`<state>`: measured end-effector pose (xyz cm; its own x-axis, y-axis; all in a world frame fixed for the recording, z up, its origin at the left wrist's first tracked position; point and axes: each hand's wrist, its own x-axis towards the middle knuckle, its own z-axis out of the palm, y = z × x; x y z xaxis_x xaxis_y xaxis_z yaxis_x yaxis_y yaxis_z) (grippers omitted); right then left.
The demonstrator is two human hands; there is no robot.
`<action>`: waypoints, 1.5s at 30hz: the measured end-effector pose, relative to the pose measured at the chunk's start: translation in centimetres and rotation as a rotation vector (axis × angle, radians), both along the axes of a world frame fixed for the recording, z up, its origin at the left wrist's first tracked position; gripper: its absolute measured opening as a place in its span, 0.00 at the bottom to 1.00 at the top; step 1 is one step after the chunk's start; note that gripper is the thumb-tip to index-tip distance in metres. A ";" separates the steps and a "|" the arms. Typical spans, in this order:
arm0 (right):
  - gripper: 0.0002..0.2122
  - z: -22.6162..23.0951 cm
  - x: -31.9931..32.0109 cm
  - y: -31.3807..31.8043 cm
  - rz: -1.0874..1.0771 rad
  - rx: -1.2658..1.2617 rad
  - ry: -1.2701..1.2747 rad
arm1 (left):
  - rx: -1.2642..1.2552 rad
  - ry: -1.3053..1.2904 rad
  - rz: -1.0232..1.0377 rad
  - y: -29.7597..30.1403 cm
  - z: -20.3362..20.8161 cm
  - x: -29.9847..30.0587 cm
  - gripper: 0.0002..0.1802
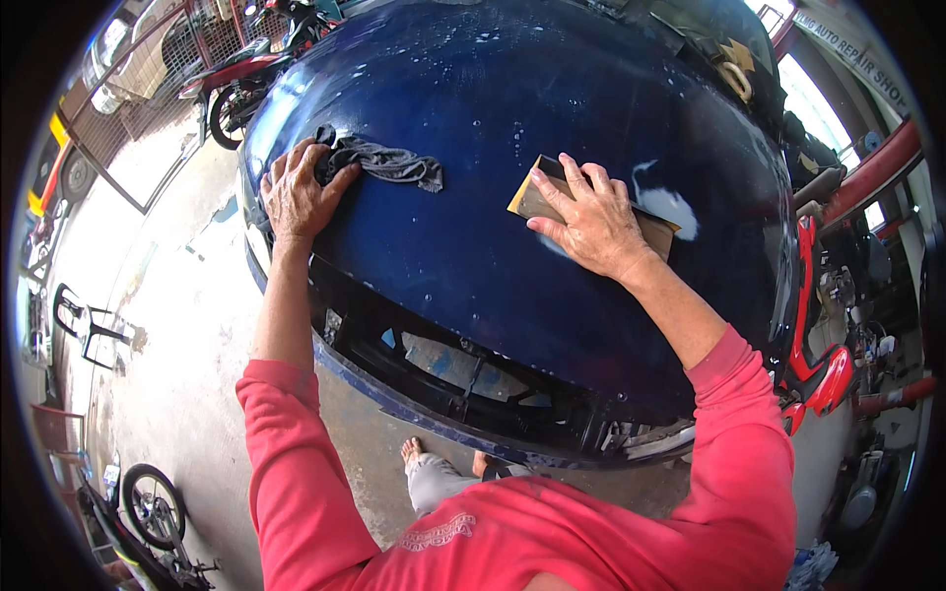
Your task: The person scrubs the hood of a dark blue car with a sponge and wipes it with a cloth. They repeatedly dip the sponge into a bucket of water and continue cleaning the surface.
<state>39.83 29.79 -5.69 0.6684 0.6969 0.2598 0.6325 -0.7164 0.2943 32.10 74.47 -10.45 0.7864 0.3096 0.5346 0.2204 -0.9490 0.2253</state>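
Observation:
Wet and dark blue, a car hood [424, 266] fills the middle of the head view, with water drops over it. My right hand [596, 219] grips a sanding block [537, 202] wrapped in sandpaper, its yellowish edge showing, and holds it flat on the hood. Pale, whitish patches [670, 212] show on the paint beside the block. Near the hood's left edge, my left hand [299, 192] has its fingers bent over one end of a crumpled grey rag [389, 163]. The rag's other end trails right across the paint.
Below the hood's front edge lies the open front end [453, 369] of the car, above my bare feet [412, 450]. A red motorcycle [236, 84] stands far left, another motorcycle [153, 507] near left. Red body panels [818, 364] and shop clutter line the right side.

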 end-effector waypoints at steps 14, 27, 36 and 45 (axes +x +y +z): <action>0.27 1.3 3.9 1.2 -0.268 0.051 0.108 | 0.015 -0.082 -0.172 2.5 -0.4 1.8 0.39; 0.26 3.1 3.8 3.1 -0.493 0.209 0.194 | 0.006 -0.072 -0.168 2.5 -0.1 1.6 0.39; 0.25 2.4 1.0 1.7 -0.270 -0.032 0.239 | 0.012 -0.084 -0.173 2.3 0.3 1.5 0.38; 0.27 0.8 4.7 0.9 -0.191 -0.035 0.218 | 0.004 -0.090 -0.184 2.1 0.3 1.5 0.36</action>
